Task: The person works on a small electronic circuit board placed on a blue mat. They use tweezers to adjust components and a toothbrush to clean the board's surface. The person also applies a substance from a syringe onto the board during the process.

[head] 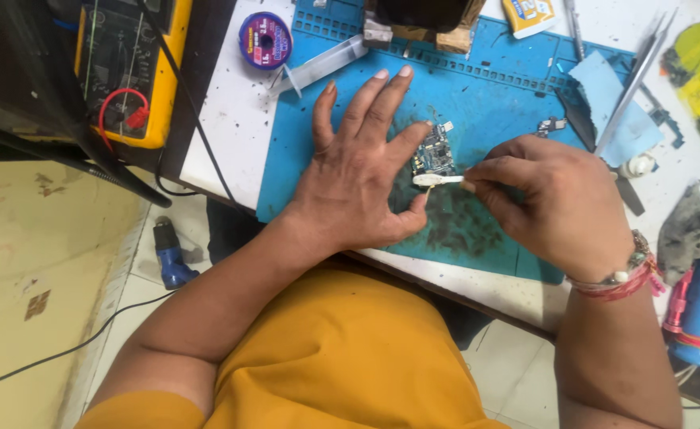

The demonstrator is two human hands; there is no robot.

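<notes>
- While the circuit board is steadied on the blue mat by the spread, empty left hand, cleaning appears underway.
- A white swab, pinched in the right hand, is laid beside the board; grime remains below it.

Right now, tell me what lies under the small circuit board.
The small circuit board lies on the blue work mat, which is dark-smudged around it. The left hand pins its left edge with a fingertip. The mat surface directly beneath the board is covered and cannot be seen.
</notes>
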